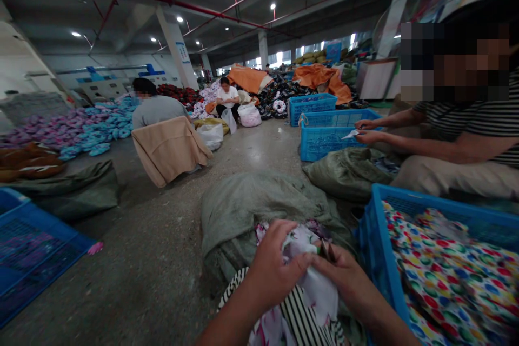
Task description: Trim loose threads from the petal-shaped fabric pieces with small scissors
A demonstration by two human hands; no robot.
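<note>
My left hand [275, 259] is closed on a piece of white fabric [320, 286] with pink floral marks, its thumb and fingers pinching the upper part. My right hand [344, 273] wraps around small thread snips [327, 251], whose dark metal blades point up beside the cloth. Both thumbs nearly meet at the fabric, which hangs down between my hands over black-and-white striped cloth [298, 313]. Just beyond lies a large grey-green sack [259, 200], its mouth showing more floral fabric. A small green spot is visible near the blades.
To the right stands a blue crate [377, 238] of dotted fabric [454, 270]; beside it sits a person in a striped top [486, 135]. Another blue crate [44, 248] is at left. A chair draped with a tan jacket [170, 146] stands ahead, near heaped goods.
</note>
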